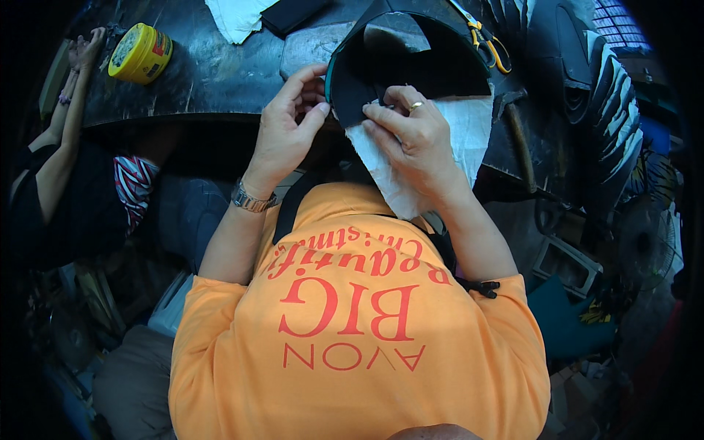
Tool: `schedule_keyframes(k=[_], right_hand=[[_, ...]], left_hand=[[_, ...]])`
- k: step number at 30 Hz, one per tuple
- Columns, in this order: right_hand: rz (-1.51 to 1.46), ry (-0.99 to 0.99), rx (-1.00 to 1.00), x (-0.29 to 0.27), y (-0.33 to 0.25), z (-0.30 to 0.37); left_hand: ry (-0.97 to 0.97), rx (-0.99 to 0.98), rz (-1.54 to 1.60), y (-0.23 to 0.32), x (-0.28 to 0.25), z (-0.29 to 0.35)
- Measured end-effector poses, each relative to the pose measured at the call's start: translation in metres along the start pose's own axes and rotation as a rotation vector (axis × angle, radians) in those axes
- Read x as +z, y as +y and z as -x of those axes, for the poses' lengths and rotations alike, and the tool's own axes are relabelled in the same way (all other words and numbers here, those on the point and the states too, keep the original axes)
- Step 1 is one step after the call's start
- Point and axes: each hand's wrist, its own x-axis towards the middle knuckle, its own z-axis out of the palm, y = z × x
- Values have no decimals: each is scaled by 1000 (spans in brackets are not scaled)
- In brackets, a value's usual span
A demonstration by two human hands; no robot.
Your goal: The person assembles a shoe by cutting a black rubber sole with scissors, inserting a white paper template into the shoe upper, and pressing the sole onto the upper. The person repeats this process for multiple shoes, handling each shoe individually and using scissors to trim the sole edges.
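A stiff black sheet [458,66] with a teal edge curves up in front of me at the table's near edge. My left hand [290,121] is closed at its left rim, thumb in front and fingers curled partly out of sight. A white, wrinkled sheet of cloth or paper [469,136] hangs from the lower part of the black piece toward my lap. Over that join, my right hand [414,136] is closed in a pinch, thumb and index finger together against the black surface. Whatever lies between those fingertips is too small to make out.
A yellow tub [141,55] stands at the table's left. Yellow-and-black scissors [493,50] lie beyond the black piece; a wooden-handled hammer [521,147] rests at the right edge. Stacked black pieces [561,66] rise farther right. Another person's hands [84,51] are at far left.
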Motion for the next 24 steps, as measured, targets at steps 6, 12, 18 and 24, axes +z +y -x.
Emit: schedule_keyframes(k=[6, 12, 18, 24], right_hand=[[172, -45, -124, -23, -5, 7], [0, 204, 237, -101, 26, 45], [689, 27, 664, -103, 91, 94], [528, 153, 705, -105, 103, 101]], left_hand=[[96, 335, -600, 5, 18, 2], [67, 535, -671, 41, 5, -20], [-183, 293, -507, 78, 16, -106], [-731, 199, -553, 46, 29, -175]])
